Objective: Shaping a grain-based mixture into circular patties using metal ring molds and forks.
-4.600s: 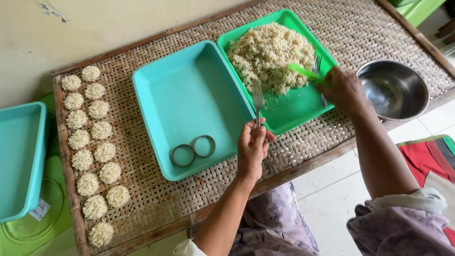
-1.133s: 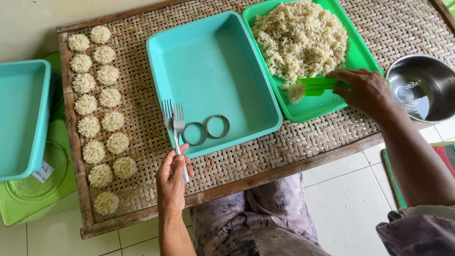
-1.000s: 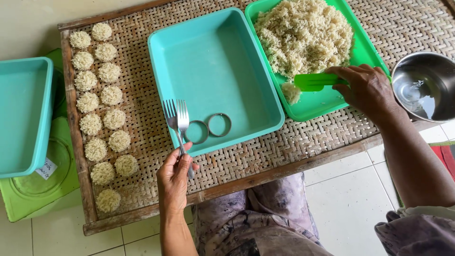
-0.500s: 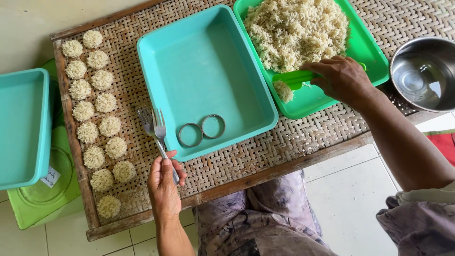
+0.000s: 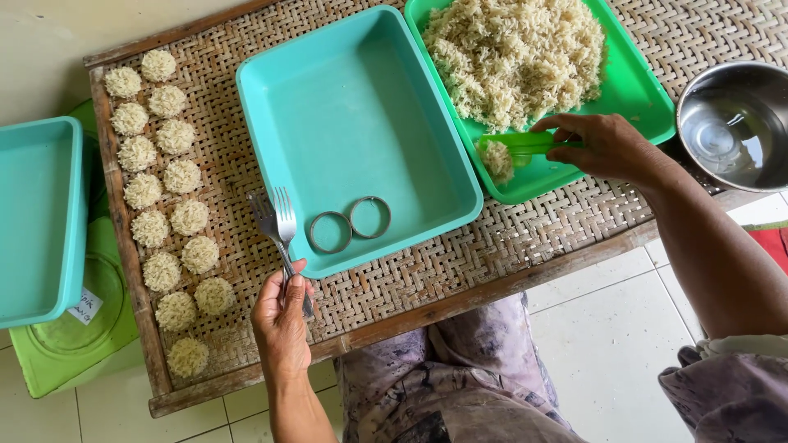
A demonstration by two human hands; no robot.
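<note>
My left hand [image 5: 281, 321] grips two metal forks [image 5: 277, 223] by their handles, tines pointing up over the woven mat beside the teal tray [image 5: 353, 98]. Two metal rings [image 5: 350, 225] lie in that tray's near corner. My right hand [image 5: 609, 146] holds a green scoop [image 5: 519, 143] with a small clump of noodles [image 5: 497, 160] at its tip, inside the green tray [image 5: 632, 86]. A big pile of pale noodles [image 5: 517, 53] fills that green tray.
Several round noodle cakes [image 5: 164, 205] sit in two columns along the left of the woven bamboo table [image 5: 533, 238]. A steel bowl [image 5: 733, 127] stands at the right. Another teal tray [image 5: 37, 217] rests on a green lid [image 5: 78, 344] at far left. White floor tiles lie below.
My left hand has carried the forks from beside the green tray to the near left of the teal tray. My right hand scooped a small clump of noodles toward the tray's near edge.
</note>
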